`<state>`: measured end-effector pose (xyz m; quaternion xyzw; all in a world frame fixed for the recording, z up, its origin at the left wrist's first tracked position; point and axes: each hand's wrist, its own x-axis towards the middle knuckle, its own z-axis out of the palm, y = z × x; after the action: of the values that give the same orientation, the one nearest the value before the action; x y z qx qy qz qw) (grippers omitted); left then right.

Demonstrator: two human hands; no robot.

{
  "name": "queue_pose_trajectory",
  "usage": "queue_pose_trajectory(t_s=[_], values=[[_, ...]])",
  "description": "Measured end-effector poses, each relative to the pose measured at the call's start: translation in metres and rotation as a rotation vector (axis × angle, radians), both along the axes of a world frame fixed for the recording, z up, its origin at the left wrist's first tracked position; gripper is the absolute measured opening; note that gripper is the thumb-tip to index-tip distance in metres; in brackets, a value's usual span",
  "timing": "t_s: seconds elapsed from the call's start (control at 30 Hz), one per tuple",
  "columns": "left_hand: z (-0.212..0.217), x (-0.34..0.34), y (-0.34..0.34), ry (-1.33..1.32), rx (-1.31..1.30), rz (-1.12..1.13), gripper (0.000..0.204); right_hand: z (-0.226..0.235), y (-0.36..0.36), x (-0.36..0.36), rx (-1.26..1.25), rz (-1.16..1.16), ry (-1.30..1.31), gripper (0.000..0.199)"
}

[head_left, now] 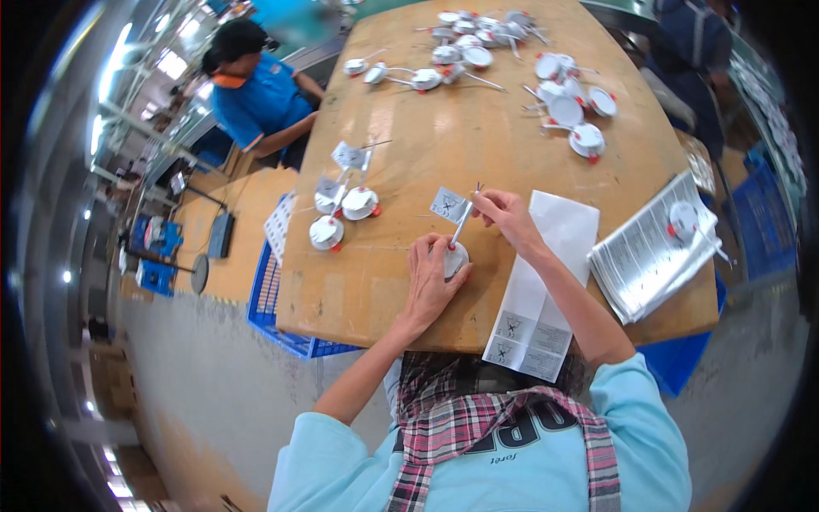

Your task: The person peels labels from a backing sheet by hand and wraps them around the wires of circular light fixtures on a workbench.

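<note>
Head view: I look down on a tan wooden table (478,154), both bare forearms coming in from the near edge.
Near edge: white paper strip (539,290) hangs over the table edge just right of my hands; printed leaflet stack (644,256) lies further right with one round fitting (682,218) on top.
Left hand (431,277): fingers curled down and clamped on a small white round lamp fitting (457,258), pinning it flat to the table.
Right hand (505,213): fingertips pinched together on the upper end of the fitting's thin white lead (461,226), held up and taut.
Tag: small square label (448,205) sits just beside the lead, left of my right hand; I cannot tell whether it is fixed to it.
Step in hand: as I judge it, dressing the lead on this one fitting.
Next move calls for: steady downward hold from the left, fine pinch control from the right.
Middle left: tagged fittings (341,209), three in a cluster, well apart from my hands.
Far: untagged fittings (512,60), loose pile across the far end.
Far left: seated co-worker (260,94) in a blue top.
</note>
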<state>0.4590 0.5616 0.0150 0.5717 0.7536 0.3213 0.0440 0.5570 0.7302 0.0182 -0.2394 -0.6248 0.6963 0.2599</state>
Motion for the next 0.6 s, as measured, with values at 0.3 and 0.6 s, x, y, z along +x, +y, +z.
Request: queue_pose_trajectory(t_s=[0.3, 0.6], values=[[-0.009, -0.106, -0.035, 0.196, 0.039, 0.231, 0.056, -0.001, -0.018, -0.007, 0.117, 0.008, -0.008, 0.026], [0.053, -0.049, 0.004, 0.018, 0.305, 0.208, 0.042, -0.006, -0.014, -0.011, 0.449, -0.101, -0.062, 0.019]])
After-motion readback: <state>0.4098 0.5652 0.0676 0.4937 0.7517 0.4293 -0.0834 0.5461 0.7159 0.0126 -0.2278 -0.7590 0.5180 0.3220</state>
